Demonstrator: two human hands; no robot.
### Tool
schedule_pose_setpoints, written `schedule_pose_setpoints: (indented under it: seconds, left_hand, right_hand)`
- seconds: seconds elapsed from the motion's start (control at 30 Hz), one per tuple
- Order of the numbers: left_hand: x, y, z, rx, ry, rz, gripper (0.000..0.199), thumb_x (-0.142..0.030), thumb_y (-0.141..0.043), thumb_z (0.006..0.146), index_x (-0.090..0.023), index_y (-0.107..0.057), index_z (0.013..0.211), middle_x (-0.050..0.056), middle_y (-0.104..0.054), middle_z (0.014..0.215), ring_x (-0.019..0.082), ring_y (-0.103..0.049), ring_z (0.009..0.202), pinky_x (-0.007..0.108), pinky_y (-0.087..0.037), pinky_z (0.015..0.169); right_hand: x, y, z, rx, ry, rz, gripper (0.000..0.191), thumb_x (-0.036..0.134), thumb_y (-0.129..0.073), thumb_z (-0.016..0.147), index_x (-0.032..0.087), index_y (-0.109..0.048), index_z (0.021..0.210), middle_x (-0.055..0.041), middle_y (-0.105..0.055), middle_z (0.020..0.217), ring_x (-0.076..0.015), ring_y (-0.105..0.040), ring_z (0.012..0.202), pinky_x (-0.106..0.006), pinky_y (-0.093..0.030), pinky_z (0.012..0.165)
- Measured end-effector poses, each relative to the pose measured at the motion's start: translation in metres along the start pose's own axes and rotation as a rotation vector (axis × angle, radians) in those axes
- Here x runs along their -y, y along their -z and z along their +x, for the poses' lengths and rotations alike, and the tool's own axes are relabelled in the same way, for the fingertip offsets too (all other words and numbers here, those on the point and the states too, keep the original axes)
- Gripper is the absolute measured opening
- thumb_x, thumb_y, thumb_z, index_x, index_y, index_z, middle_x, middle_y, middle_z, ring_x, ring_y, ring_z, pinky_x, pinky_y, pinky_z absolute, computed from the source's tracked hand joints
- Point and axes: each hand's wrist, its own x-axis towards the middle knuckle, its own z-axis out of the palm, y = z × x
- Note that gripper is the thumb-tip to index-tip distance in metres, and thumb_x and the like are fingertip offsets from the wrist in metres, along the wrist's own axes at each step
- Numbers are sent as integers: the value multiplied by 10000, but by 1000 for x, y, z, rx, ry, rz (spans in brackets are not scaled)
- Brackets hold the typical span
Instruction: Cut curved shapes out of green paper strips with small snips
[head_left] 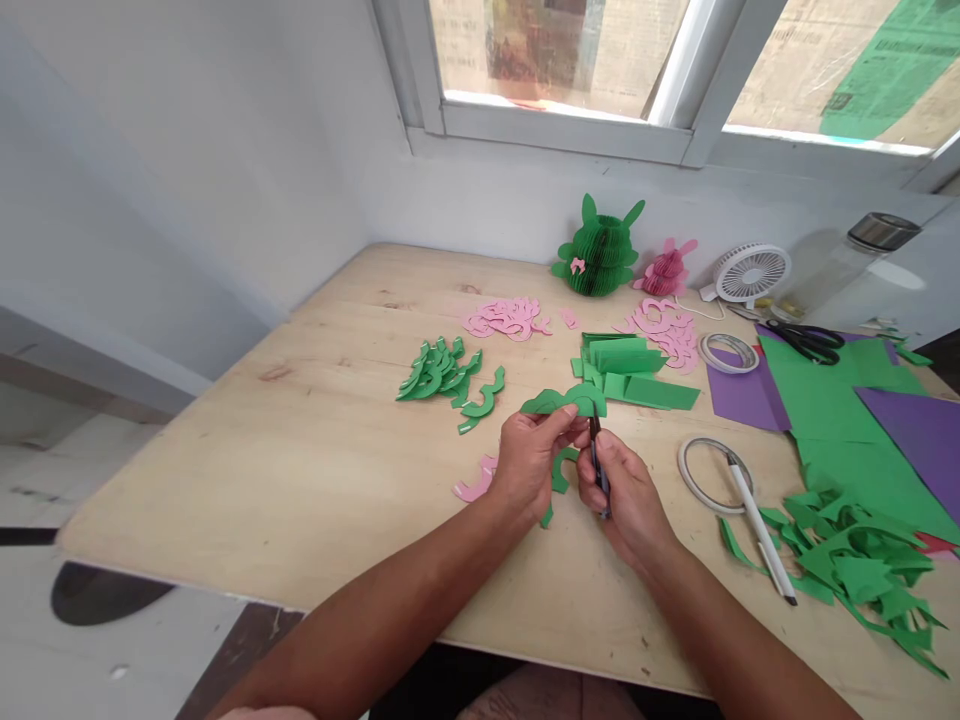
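Observation:
My left hand (pixel 527 462) pinches a green paper piece (pixel 551 401) with a wavy upper edge. In my right hand (pixel 626 490) is a pair of dark scissors (pixel 598 465), its blades pointing away from me at the paper's right part. Below the hands lie a curved green cutout (pixel 561 471) and a pink cutout (pixel 474 482), both partly hidden by my left hand. To the left sits a pile of curved green cutouts (pixel 435 372). Folded green paper strips (pixel 626 372) lie just beyond my hands.
Pink cutouts (pixel 510 318), a green paper figure (pixel 598 255), a pink one (pixel 665 270) and a fan (pixel 750 273) stand or lie toward the wall. At right are tape (pixel 727 354), black-handled scissors (pixel 806 340), a pen (pixel 761 530), coloured sheets (pixel 847 430) and green scraps (pixel 862 575).

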Motion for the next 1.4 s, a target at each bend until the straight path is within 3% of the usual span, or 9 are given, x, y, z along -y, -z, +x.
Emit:
schedule_pose_setpoints:
  seconds: [1.4]
  left_hand:
    - [0, 1, 4, -23, -13, -4, 224, -261, -816, 572, -121, -657, 643, 31, -650, 612, 131, -620, 620, 261, -509, 680]
  right_hand:
    - [0, 0, 0, -40, -20, 17, 379, 548, -673, 791, 182, -573, 777, 83, -408, 520, -30, -268, 399, -168, -176, 375]
